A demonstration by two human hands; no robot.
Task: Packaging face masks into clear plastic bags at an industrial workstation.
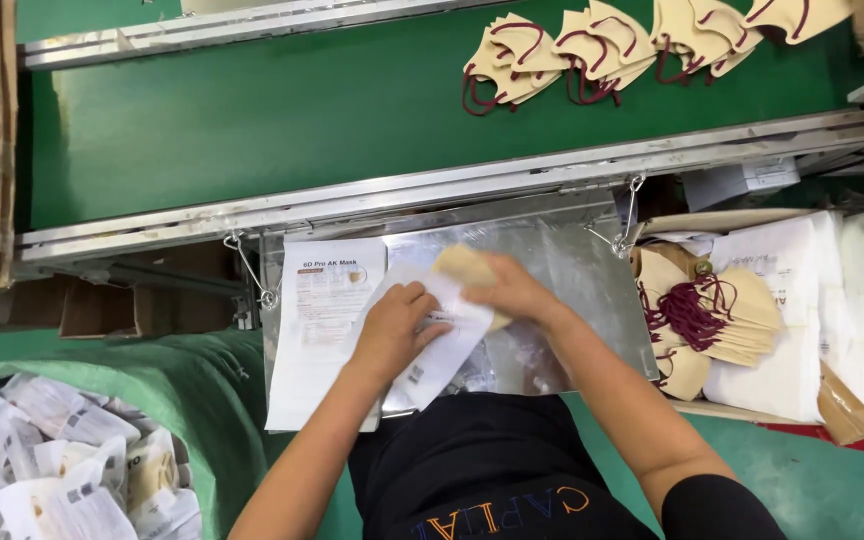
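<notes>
Over the shiny metal tray, the left hand lies curled on a white printed pouch, pinning it flat. Closed fingers of the right hand grip a beige folded mask, its end at the pouch's mouth. Another white pouch lies just beside.

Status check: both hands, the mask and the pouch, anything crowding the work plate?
Left hand pinning white pouch flat on metal plate. Right hand pushing beige mask into its mouth. Stack of white pouches alongside left; nothing blocking.
</notes>
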